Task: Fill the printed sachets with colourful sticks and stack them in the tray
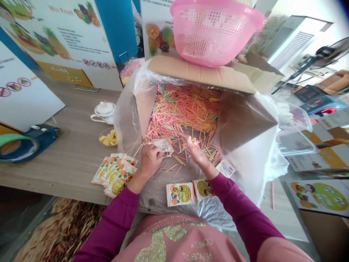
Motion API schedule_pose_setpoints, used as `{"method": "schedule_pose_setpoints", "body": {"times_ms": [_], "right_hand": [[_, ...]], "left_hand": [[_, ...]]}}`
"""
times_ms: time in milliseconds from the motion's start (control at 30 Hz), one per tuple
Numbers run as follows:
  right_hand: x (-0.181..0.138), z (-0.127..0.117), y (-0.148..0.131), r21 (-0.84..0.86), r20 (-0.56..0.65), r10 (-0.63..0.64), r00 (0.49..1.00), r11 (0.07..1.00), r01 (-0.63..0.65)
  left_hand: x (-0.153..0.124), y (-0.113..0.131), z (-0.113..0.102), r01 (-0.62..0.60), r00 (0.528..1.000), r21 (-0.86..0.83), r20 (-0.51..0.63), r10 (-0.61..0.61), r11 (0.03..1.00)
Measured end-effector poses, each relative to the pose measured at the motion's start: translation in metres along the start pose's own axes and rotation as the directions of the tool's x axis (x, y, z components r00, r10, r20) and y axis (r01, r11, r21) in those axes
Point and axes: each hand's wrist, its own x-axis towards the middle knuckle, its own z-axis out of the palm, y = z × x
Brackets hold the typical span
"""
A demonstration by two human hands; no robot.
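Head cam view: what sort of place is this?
Probably a small packing workroom for a snack product: a brown cardboard box lined with clear plastic holds thin pink and yellow sticks, colourful printed paper sachets lie on a wooden table, and white fruit-printed display boards stand behind.

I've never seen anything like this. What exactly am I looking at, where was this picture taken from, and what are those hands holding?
There's no machine here, just a person's own two bare hands. The picture comes from a camera worn on their head, looking forward and down, so their purple sleeves rise from the bottom edge. The left hand holds a small printed paper packet. The right hand pinches a few thin coloured sticks over a plastic-lined cardboard box full of such sticks. On the wooden table beside it lies a stack of printed packets, and a pink plastic basket sits on the box's edge.
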Motion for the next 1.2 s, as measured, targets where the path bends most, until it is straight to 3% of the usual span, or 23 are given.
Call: {"method": "schedule_pose_setpoints", "body": {"times_ms": [100, 233, 333, 500, 567, 733, 800, 900, 1000, 1100, 1200], "right_hand": [[0.004, 0.007, -0.004, 0.082, -0.017, 0.019, 1.0, 0.996, -0.017], [0.007, 0.018, -0.016, 0.221, 0.057, 0.018, 0.998, 0.975, -0.03], [0.007, 0.026, -0.026, 0.246, 0.146, -0.023, 0.989, 0.969, -0.013], [0.008, 0.029, -0.03, 0.139, 0.2, -0.054, 0.978, 0.99, 0.026], [0.008, 0.028, -0.028, 0.179, 0.218, -0.05, 0.975, 0.984, 0.011], [0.006, 0.03, -0.033, 0.328, 0.199, 0.01, 0.98, 0.941, -0.076], [0.005, 0.034, -0.038, 0.328, 0.177, 0.042, 0.983, 0.94, -0.099], [0.003, 0.041, -0.043, 0.306, 0.173, 0.061, 0.983, 0.945, -0.113], [0.005, 0.042, -0.04, 0.343, 0.141, 0.088, 0.986, 0.93, -0.132], [0.012, 0.026, -0.028, 0.3, 0.037, 0.129, 0.991, 0.945, -0.134], [0.017, 0.002, -0.009, 0.017, -0.049, 0.121, 0.991, 0.993, -0.12]], "left_hand": [[0.002, -0.005, 0.005, -0.055, 0.99, -0.306, -0.14, 0.012, 0.95], [0.0, 0.006, 0.009, -0.069, 0.987, -0.627, -0.156, -0.038, 0.776], [0.0, 0.016, 0.007, -0.014, 0.988, -0.741, -0.114, -0.105, 0.672], [0.0, 0.022, 0.005, 0.046, 0.985, -0.821, -0.058, -0.162, 0.57], [-0.002, 0.024, 0.007, 0.097, 0.979, -0.877, -0.002, -0.206, 0.471], [-0.006, 0.035, 0.009, 0.345, 0.905, -0.938, 0.321, -0.278, 0.042], [-0.008, 0.041, 0.009, 0.37, 0.899, -0.929, 0.365, -0.244, -0.028], [-0.011, 0.048, 0.012, 0.351, 0.921, -0.936, 0.34, -0.193, 0.028], [-0.022, 0.05, 0.01, 0.345, 0.934, -0.917, 0.313, -0.172, 0.202], [-0.047, 0.04, -0.012, 0.265, 0.964, -0.807, 0.208, -0.165, 0.528], [-0.081, 0.014, -0.047, 0.11, 0.993, -0.484, 0.027, -0.111, 0.868]]}}
